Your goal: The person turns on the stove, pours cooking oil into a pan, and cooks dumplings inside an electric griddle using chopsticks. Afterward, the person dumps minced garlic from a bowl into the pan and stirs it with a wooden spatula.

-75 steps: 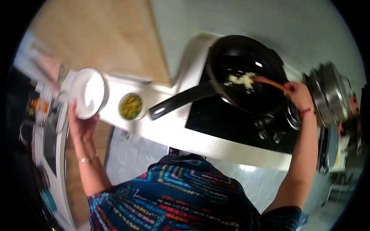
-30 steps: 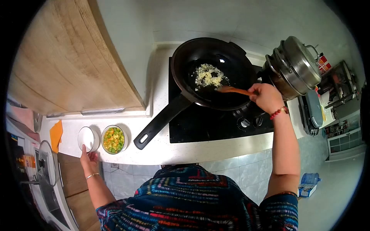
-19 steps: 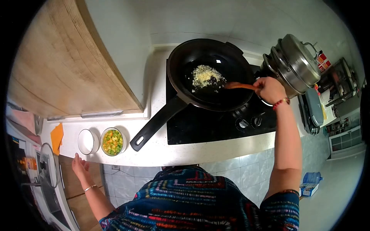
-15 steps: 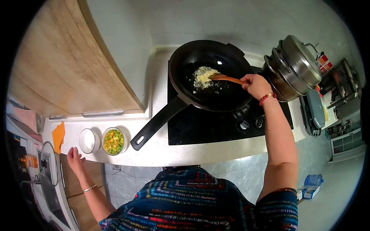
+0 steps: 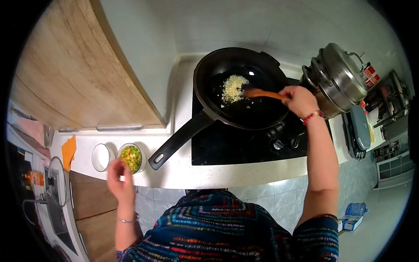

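My right hand (image 5: 300, 101) grips the handle of a wooden spatula (image 5: 265, 94) over a large black wok (image 5: 257, 115). The spatula's blade is inside the wok, just right of a heap of minced pale-yellow bits (image 5: 234, 88), perhaps garlic. My left hand (image 5: 121, 182), slightly blurred, holds nothing; its fingers are apart at the near edge of a glass bowl of diced green, yellow and orange vegetables (image 5: 130, 156). The fingertips overlap the bowl's lower left side, and I cannot tell if they touch it. Left of it stands an empty white bowl (image 5: 101, 157).
The wok sits on a black cooktop (image 5: 235, 150), its long handle (image 5: 183, 137) pointing toward the near left. Stacked steel pots (image 5: 338, 83) stand to the right, beside a grey appliance (image 5: 358, 129). An orange cloth (image 5: 68, 152) lies at the counter's left, below a wooden cabinet (image 5: 83, 74).
My left hand has moved right, from beside the white bowl to the vegetable bowl. My right hand and the spatula have shifted slightly right, the blade leaving the heap.
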Demonstrator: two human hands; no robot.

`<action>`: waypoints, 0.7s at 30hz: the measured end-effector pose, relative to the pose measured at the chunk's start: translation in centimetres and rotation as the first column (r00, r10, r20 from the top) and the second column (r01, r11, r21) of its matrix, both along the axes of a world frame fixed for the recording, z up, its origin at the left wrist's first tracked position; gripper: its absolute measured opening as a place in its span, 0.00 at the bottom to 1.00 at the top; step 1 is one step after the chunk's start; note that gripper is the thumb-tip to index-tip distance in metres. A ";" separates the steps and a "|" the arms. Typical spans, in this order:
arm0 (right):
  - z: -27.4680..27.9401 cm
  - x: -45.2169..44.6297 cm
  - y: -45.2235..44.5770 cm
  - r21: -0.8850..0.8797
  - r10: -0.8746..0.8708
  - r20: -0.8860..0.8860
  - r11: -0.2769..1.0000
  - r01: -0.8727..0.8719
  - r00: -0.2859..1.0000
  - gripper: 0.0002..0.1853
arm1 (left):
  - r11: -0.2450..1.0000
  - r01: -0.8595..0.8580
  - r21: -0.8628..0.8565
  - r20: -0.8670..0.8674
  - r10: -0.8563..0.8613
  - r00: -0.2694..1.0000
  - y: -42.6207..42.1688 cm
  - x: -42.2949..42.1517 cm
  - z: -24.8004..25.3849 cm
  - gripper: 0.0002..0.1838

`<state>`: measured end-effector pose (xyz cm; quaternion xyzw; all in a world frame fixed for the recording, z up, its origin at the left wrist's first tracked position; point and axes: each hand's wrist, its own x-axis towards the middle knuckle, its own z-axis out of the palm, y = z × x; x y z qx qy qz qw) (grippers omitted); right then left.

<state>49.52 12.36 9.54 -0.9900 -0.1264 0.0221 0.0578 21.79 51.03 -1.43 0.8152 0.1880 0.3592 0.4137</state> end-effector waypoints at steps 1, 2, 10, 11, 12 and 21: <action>0.6 -0.7 -0.5 0.006 -0.003 -0.012 1.000 0.003 1.000 0.12 | 1.000 0.029 0.008 -0.010 -0.029 1.000 -1.4 0.2 -0.8 0.15; 0.7 -1.0 -0.7 -0.011 -0.012 -0.050 1.000 0.012 0.999 0.11 | 0.996 0.089 0.027 -0.061 -0.088 0.994 -2.4 0.4 -1.7 0.16; -0.5 -1.3 0.9 0.038 0.016 0.016 0.999 -0.017 1.000 0.11 | 0.941 0.336 0.045 -0.384 -0.294 0.875 -6.0 4.8 -6.6 0.09; 0.8 -2.0 0.4 0.004 0.012 0.029 1.000 -0.013 1.000 0.12 | 0.914 0.373 0.159 -0.405 -0.285 0.869 -5.9 5.3 -7.1 0.07; 1.3 -2.0 -0.7 0.036 0.017 -0.024 0.999 -0.016 1.000 0.11 | 0.874 0.408 0.265 -0.425 -0.274 0.863 -6.1 5.7 -7.7 0.05; -1.7 -0.3 0.2 0.022 -0.022 0.016 1.000 0.021 1.000 0.11 | 0.782 0.384 0.491 -0.422 -0.172 0.890 -5.9 7.3 -10.8 0.07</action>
